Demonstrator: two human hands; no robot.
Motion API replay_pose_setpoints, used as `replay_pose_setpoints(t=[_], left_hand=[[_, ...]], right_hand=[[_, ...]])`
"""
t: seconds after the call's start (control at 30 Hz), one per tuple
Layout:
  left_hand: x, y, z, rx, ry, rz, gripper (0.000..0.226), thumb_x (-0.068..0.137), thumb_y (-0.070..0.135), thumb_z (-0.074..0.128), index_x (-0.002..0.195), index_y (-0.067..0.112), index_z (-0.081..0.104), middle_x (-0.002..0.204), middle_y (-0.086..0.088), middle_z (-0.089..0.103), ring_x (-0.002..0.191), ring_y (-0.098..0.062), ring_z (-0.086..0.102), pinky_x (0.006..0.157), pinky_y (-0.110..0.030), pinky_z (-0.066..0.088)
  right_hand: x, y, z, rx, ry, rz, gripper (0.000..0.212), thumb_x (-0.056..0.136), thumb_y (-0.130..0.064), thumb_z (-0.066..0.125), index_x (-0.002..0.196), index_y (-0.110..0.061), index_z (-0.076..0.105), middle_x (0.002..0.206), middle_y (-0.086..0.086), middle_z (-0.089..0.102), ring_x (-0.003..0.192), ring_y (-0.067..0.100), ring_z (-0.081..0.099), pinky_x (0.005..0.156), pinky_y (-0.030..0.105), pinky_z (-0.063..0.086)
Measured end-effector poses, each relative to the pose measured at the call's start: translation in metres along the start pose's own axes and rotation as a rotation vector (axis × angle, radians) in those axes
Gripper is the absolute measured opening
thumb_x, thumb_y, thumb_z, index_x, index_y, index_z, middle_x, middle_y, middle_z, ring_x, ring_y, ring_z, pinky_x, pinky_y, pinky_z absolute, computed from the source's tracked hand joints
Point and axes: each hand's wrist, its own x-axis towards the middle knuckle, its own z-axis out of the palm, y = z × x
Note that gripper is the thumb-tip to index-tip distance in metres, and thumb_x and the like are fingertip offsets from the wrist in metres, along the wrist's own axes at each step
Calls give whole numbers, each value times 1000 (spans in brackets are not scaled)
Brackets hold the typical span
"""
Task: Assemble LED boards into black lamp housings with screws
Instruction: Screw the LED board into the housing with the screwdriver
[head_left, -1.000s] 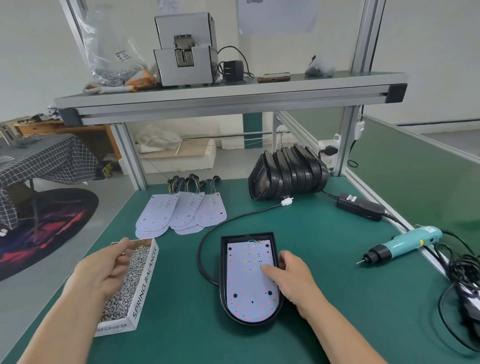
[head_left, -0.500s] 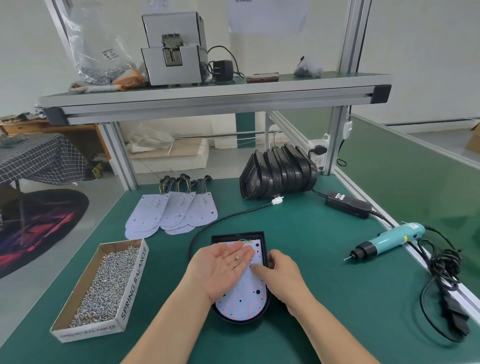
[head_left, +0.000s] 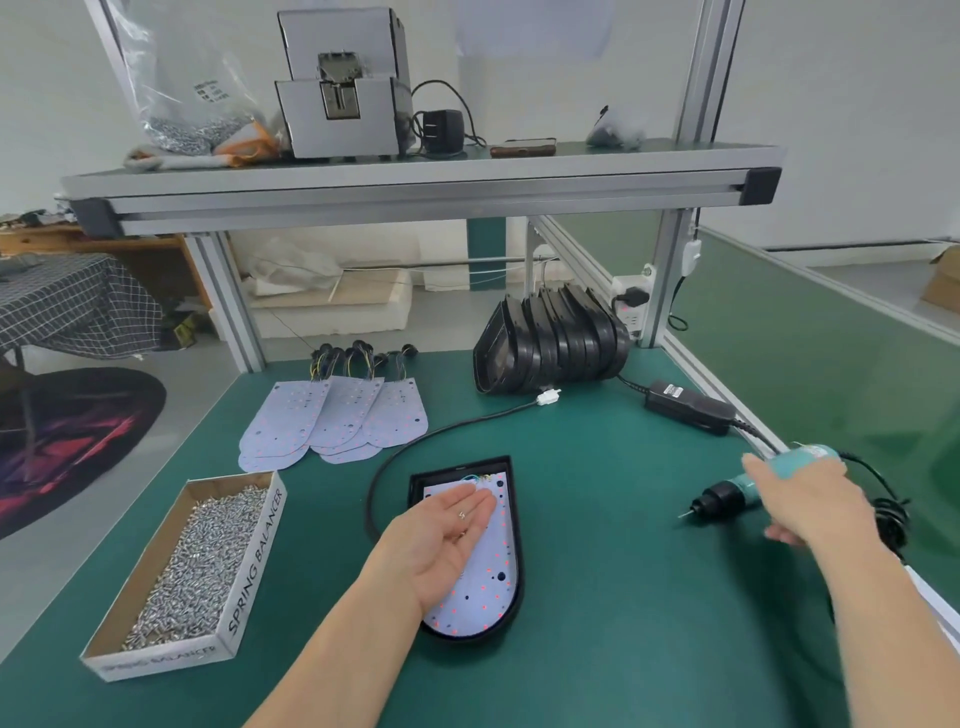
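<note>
**Station check: screws in palm, driver under right hand**

The LED board (head_left: 488, 587) is seated in the black housing (head_left: 457, 466), which lies flat on the green table (head_left: 597, 571) directly in front of the person. Its long axis runs away from the person, with the rounded end nearest.

The left hand (head_left: 447, 540) hovers above the upper half of the board, palm up and fingers straight. A few loose screws (head_left: 462, 516) lie near the base of the fingers; nothing is gripped.

The right hand (head_left: 810, 506) is draped over the barrel of the electric screwdriver (head_left: 719, 499), well to the right of the housing. Motion blur hides the fingers, so it cannot be told whether the grasp is closed.

Governing relation: the driver lies to the right of the housing with its bit pointing left toward it, on the right hand's side, while the left hand is the one over the board. Judgement: a screw must go from palm to board hole before the bit comes across leftward.

The screw box (head_left: 254, 561) stands to the left, with the spare boards (head_left: 337, 421) beyond it
</note>
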Motion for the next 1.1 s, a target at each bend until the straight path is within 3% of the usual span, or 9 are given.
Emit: replay_pose_setpoints(t=[0.17, 0.27, 0.4, 0.53, 0.63, 0.87, 0.97, 1.03, 1.1], left_hand=[[6, -3, -2, 28, 30, 44, 27, 96, -21, 39, 112, -13, 59, 113, -29, 66, 96, -30, 70, 81, -32, 59], [6, -2, -2, 15, 48, 61, 23, 97, -19, 40, 107, -14, 60, 106, -28, 67, 92, -31, 70, 65, -26, 62], [5, -1, -1, 25, 61, 68, 18, 98, -16, 43, 101, -15, 61, 100, -29, 68, 89, -32, 70, 61, -25, 62], [5, -1, 2, 76, 99, 84, 14, 98, -12, 48, 99, -13, 62, 94, -26, 69, 83, -28, 71, 56, -22, 60], [6, -2, 4, 111, 130, 106, 5, 94, -6, 60, 96, -9, 64, 81, -17, 71, 72, -20, 71, 53, -18, 57], [3, -1, 8, 232, 164, 108, 7, 88, 3, 72, 93, -1, 71, 64, -4, 65, 51, -6, 58, 44, -11, 47], [-1, -1, 7, 154, 127, 104, 13, 87, -3, 70, 99, -9, 70, 74, -11, 68, 58, -11, 64, 50, -13, 53], [-3, 1, 6, 119, 94, 90, 11, 90, -8, 64, 100, -11, 69, 82, -15, 70, 63, -14, 68, 54, -15, 56], [-5, 3, 3, 110, 56, 78, 12, 92, -12, 58, 97, -11, 69, 83, -17, 72, 63, -15, 71, 56, -16, 57]], right_hand=[[14, -2, 20, 94, 23, 32, 74, 81, -46, 77, 121, -3, 32, 93, 15, 73, 33, 16, 61, 49, 23, 30], [11, -7, 21, 249, 74, 78, 64, 78, -29, 77, 115, -4, 31, 83, 10, 66, 41, 18, 59, 60, 30, 42], [3, 1, 22, 945, -51, 200, 38, 83, -15, 73, 112, -7, 50, 92, 5, 56, 67, 14, 54, 49, 27, 50], [-18, -1, 22, 1448, -281, 217, 15, 87, -4, 65, 92, -17, 57, 89, 2, 55, 70, 10, 55, 51, 21, 51], [-44, -13, 29, 1451, -379, 50, 22, 86, -3, 65, 101, -16, 56, 93, 3, 56, 71, 14, 61, 68, 27, 56], [-96, -58, 49, 1611, -778, -223, 42, 88, -52, 60, 103, -13, 70, 64, 5, 59, 45, 12, 47, 42, 19, 38], [-111, -74, 63, 1631, -988, -182, 42, 88, -47, 59, 109, -13, 71, 60, 0, 51, 43, 11, 41, 40, 20, 34], [-123, -88, 70, 1515, -982, -212, 43, 85, -42, 65, 116, -12, 67, 59, -1, 48, 44, 11, 41, 41, 20, 36], [-133, -102, 77, 1250, -762, -342, 38, 79, -37, 77, 109, -14, 68, 60, -1, 53, 47, 12, 46, 46, 22, 39]])
